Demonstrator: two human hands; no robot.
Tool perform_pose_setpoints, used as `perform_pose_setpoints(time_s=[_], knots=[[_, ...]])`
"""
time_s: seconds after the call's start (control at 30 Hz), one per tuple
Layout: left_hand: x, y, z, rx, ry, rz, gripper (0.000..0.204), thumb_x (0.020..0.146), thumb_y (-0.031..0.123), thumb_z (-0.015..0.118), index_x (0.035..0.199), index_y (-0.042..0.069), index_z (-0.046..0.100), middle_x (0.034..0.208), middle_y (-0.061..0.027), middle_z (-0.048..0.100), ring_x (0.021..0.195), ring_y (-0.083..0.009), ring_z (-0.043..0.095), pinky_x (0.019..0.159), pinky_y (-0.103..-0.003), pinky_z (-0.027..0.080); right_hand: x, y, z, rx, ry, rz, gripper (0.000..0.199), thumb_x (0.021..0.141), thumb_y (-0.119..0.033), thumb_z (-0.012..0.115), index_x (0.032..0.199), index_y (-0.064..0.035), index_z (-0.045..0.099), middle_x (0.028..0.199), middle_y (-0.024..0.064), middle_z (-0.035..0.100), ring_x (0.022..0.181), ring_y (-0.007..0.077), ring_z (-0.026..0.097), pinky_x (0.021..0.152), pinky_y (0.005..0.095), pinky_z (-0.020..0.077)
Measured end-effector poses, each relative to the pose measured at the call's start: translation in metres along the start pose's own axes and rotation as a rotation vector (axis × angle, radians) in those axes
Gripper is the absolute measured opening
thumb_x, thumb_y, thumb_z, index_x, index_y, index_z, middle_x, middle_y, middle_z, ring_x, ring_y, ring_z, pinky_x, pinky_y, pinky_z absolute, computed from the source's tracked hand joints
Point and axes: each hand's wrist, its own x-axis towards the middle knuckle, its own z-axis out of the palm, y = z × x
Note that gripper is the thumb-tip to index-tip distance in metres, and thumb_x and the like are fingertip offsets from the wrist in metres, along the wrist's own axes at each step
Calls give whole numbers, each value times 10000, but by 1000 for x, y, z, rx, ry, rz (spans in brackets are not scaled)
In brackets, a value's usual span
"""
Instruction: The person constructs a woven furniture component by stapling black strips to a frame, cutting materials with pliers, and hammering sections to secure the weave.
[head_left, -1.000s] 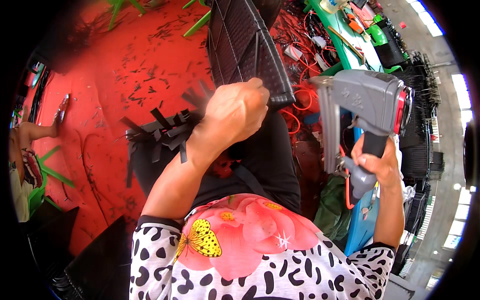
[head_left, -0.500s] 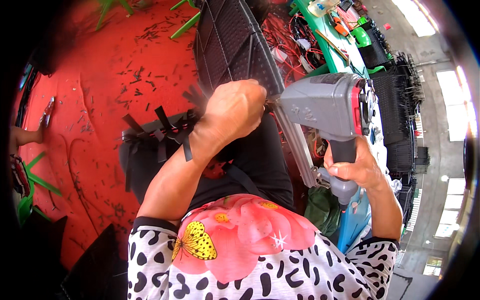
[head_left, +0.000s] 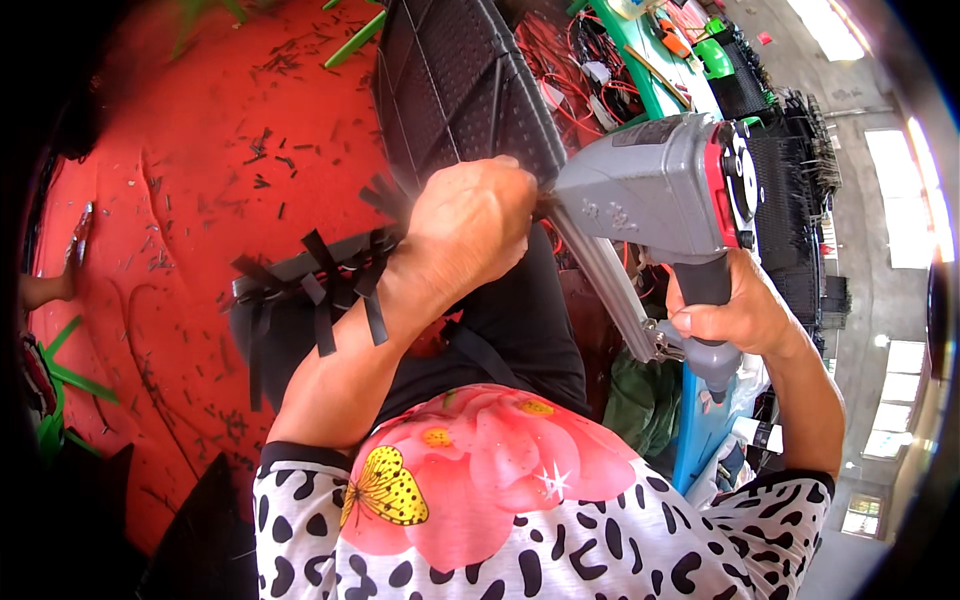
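Note:
My right hand (head_left: 742,308) grips the black handle of a grey pneumatic nail gun (head_left: 640,185) with a red band near its end. The gun lies sideways, its nose close to the fingers of my left hand (head_left: 472,215) and a corner of a black woven panel (head_left: 460,85). My left hand is closed in a fist at the panel's near edge; its fingertips and the exact grip are hidden. Loose black strips (head_left: 318,285) stick out left of my left forearm, over my dark-clothed lap. The gun's silver magazine (head_left: 610,290) slants down towards its handle.
Black scraps litter the red floor covering (head_left: 220,150) at left. A green table (head_left: 640,50) with tools and an orange object (head_left: 673,38) stands at upper right. Red hoses (head_left: 560,75) tangle beside it. Several black woven pieces (head_left: 790,200) are stacked farther right. Another person's foot (head_left: 80,235) shows at far left.
My right hand and the nail gun's handle end have swung slightly outward to the right, while the nose stays by my left fist. The panel appears slightly farther left in view.

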Motion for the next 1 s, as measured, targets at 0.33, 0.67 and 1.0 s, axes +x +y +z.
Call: perform_pose_setpoints(time_s=[0.33,0.67,1.0], knots=[[-1,0,-1,-23,-27,-34,125,760,123,652,800,11,612,825,-127,584,808,-331,601,702,-415,493,0,-15,-1,-4,-5,88,191,626,-142,706,724,-30,587,630,-15,552,578,79,519,560,251,409],[0,-1,3,-30,33,-5,112,760,112,648,812,20,610,827,-121,583,812,-324,601,704,-412,493,2,-14,-6,-31,-4,93,175,614,-109,706,707,-41,575,619,-17,544,572,70,508,555,252,406],[-5,2,3,-48,65,-37,150,730,119,680,785,24,577,841,-129,569,788,-340,598,683,-419,494,2,-25,-7,-28,-2,162,239,616,-171,706,783,-45,592,644,-10,555,586,85,525,569,260,428]])
